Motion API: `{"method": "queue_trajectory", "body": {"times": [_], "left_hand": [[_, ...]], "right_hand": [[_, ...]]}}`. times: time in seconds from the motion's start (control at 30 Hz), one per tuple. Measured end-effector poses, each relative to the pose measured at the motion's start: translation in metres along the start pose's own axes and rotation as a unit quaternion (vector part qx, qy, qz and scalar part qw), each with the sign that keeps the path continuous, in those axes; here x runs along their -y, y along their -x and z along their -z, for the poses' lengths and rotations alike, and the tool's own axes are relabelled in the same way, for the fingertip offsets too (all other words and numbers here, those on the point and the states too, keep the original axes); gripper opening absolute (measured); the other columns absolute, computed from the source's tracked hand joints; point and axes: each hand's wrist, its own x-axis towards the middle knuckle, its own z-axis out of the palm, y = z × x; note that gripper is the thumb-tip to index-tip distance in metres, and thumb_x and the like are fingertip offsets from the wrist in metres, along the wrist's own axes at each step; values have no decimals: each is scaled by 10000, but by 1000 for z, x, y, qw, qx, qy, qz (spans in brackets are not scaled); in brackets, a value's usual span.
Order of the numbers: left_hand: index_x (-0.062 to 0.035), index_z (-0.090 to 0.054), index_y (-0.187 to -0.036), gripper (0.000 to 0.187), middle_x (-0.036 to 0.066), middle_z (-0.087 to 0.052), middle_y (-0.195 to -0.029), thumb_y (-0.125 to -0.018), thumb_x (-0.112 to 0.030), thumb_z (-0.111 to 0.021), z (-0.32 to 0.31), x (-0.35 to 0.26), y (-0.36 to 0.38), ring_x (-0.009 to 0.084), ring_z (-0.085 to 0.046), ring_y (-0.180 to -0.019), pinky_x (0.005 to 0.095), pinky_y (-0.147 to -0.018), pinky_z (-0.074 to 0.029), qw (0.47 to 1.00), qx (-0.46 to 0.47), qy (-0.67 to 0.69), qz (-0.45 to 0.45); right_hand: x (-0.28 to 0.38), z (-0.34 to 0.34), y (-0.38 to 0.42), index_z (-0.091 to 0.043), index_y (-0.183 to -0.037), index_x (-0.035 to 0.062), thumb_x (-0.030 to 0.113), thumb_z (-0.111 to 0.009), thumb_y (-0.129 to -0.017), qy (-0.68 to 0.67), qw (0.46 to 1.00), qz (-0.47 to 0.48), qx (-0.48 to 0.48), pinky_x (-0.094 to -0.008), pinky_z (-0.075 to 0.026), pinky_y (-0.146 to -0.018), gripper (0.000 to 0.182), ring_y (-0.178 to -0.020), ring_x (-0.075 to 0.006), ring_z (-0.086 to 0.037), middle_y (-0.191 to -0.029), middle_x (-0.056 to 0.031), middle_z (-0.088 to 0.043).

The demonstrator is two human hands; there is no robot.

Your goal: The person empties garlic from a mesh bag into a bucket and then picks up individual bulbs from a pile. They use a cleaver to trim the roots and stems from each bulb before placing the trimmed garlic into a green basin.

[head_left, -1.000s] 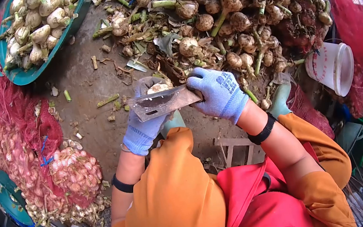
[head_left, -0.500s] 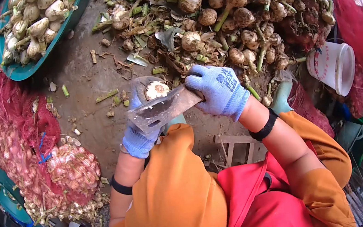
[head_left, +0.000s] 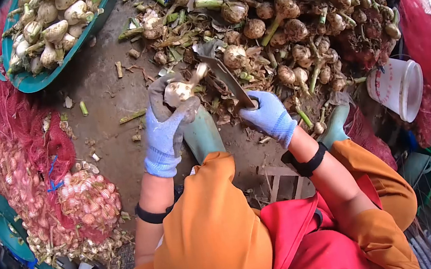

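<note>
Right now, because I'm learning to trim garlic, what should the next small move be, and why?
Probably hold the garlic bulb steady in the left hand and ease the knife in the right hand aside, to check the cut: a pale, blurred piece of stalk shows between bulb and blade, and I can't tell whether it is attached.

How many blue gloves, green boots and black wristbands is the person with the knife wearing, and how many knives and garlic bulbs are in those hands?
Blue gloves: 2
Green boots: 2
Black wristbands: 2
Knife: 1
Garlic bulb: 1
Total: 8
</note>
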Motion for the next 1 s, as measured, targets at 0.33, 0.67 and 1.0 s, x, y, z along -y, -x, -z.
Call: {"method": "queue_trajectory", "body": {"times": [0.33,0.67,1.0], "left_hand": [[-12,-337,-1389,684,230,-392,-1397,-864,-317,-651,58,-84,-113,229,-624,-976,266,-740,-564,964,155,106,-191],[-119,-385,-1372,727,197,-568,-1236,-738,-219,-726,78,45,-154,334,-564,-1117,394,-979,-425,793,28,-609,-22],[-68,-412,-1272,763,71,-532,-1156,-603,43,-762,10,37,-9,170,-541,-1068,303,-916,-478,964,99,-231,-86]], "right_hand": [[-37,3,-12,-653,-985,18,270,-627,-738,-17,997,58,-55,-341,-492,-688,354,-729,-261,-644,-804,-155,-667],[-31,5,-5,-650,-966,38,314,-656,-716,49,990,83,-105,-399,-499,-767,372,-875,-361,-621,-926,-191,-650],[9,13,16,-599,-968,113,254,-675,-708,372,883,249,-139,-435,-510,-713,305,-875,-311,-620,-948,-116,-574]]}}
